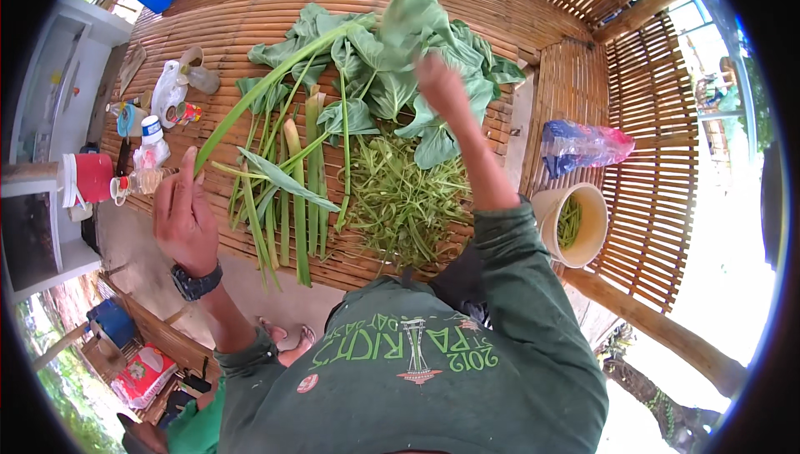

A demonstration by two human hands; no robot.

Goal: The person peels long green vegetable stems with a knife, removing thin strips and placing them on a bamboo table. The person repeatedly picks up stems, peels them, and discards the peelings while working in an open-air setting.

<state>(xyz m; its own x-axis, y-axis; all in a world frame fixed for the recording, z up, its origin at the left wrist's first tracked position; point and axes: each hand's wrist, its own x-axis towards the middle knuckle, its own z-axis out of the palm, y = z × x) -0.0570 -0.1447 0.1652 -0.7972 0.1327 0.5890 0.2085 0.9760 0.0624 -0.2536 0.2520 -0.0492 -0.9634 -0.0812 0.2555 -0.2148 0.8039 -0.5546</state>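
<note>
My left hand (185, 219), at the left edge of the table, pinches the lower end of a long green leaf stalk (250, 106). The stalk slants up and away to a broad leaf (410, 25) that is smeared by motion. Right by that leaf is my right hand (437, 79), blurred, its fingers too unclear to read. Beneath lie several large green leaves (392, 92), looking like taro. Cut thick stalks (315, 179) rest side by side in front of my left hand. A heap of thin green strips (408, 200) sits close to my body.
On the slatted bamboo table (242, 29), bottles (150, 142), a tin (187, 112) and a plastic bag (169, 87) stand at the left. A white bucket (550, 212) with green pieces and a blue-pink plastic bag (575, 147) are at the right. Another person's green sleeve (196, 421) shows lower left.
</note>
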